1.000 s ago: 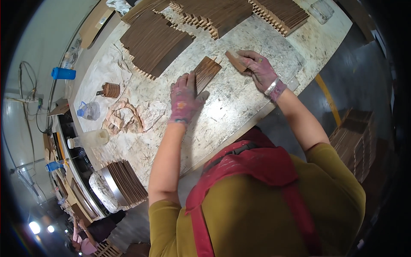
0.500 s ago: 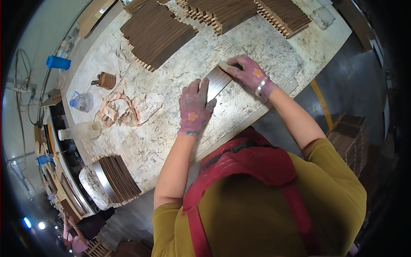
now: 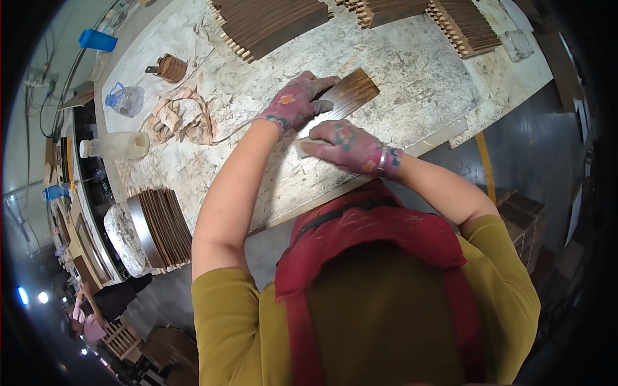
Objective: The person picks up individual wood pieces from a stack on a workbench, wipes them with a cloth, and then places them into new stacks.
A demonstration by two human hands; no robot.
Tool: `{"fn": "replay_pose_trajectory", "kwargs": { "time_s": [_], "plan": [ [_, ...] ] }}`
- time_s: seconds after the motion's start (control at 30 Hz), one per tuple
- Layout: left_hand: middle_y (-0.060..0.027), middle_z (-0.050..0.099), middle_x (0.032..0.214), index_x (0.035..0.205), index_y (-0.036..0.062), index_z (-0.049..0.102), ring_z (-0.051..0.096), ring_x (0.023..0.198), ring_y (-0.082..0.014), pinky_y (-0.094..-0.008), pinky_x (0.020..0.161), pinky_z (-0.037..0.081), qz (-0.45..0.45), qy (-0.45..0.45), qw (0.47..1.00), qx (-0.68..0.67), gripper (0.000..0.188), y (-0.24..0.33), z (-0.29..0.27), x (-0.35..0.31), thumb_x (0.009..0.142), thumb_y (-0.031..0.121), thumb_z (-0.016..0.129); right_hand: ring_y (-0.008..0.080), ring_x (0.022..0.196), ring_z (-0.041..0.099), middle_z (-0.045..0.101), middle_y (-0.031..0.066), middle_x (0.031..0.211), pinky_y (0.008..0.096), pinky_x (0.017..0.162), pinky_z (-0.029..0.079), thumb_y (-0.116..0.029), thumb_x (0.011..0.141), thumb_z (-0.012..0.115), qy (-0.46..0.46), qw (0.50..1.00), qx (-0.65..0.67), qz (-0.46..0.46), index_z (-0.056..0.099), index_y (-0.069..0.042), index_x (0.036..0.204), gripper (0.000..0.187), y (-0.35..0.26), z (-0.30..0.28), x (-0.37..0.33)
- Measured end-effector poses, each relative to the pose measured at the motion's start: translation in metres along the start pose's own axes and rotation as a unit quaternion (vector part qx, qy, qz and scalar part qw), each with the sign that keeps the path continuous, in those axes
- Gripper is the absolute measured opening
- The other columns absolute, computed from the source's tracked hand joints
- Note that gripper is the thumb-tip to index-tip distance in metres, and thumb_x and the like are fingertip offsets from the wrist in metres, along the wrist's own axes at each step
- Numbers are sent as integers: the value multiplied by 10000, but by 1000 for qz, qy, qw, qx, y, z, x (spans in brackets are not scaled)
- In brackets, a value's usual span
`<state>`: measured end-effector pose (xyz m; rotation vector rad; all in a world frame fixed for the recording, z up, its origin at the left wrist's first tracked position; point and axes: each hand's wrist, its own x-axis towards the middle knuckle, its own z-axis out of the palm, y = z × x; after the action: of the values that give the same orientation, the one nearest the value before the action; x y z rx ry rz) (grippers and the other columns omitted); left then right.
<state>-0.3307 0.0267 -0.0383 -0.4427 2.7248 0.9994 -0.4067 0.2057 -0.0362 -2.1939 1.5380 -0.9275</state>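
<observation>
Nearest, the right hand (image 3: 347, 147) in a pink flowered glove has its grip closed on a small pale block (image 3: 304, 145). Just beyond, the gloved left hand (image 3: 297, 101) presses flat, grip open, on a dark brown slatted wooden panel (image 3: 347, 94) lying on the speckled bench (image 3: 412, 71).

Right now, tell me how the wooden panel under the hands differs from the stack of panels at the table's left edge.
The wooden panel lies flat and alone; the stack stands on edge, many together. The left hand presses the panel, the right hand is beside it; nobody touches the stack. Both are dark brown wood.
</observation>
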Motion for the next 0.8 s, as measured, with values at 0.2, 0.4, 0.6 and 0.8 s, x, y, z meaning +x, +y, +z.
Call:
{"fn": "replay_pose_trajectory", "kwargs": {
  "time_s": [0.2,0.4,0.6,0.8],
  "plan": [
    [-173,534,1192,1463,237,481,568,1127,-339,-403,984,450,-8,-8,1000,-22,612,0,-2,-2,911,439,652,296,905,633,642,131,987,393,760,533,-192,937,583,-56,992,-101,55,640,-157,1156,229,38,-24,-21],
    [-173,546,1207,1432,217,509,573,1111,-342,-397,976,457,25,25,999,12,562,-1,2,-1,922,412,641,322,900,616,610,175,1032,399,755,521,-41,821,692,88,942,-238,221,661,-91,1152,336,88,-101,-95],
    [-154,508,1373,1331,75,552,479,1277,-333,-476,1073,383,76,258,944,190,529,55,67,-11,864,291,676,366,1101,615,573,175,1220,420,923,520,-294,917,626,132,966,-64,213,619,-110,1256,386,69,-110,-52],
    [-155,498,1379,1398,50,466,425,1345,-238,-368,1138,322,-7,170,981,-92,631,71,129,-13,880,363,643,317,1065,624,634,150,1108,401,876,525,-260,918,615,-213,977,-28,-15,648,-75,1210,348,22,-60,45]
  ]
}}
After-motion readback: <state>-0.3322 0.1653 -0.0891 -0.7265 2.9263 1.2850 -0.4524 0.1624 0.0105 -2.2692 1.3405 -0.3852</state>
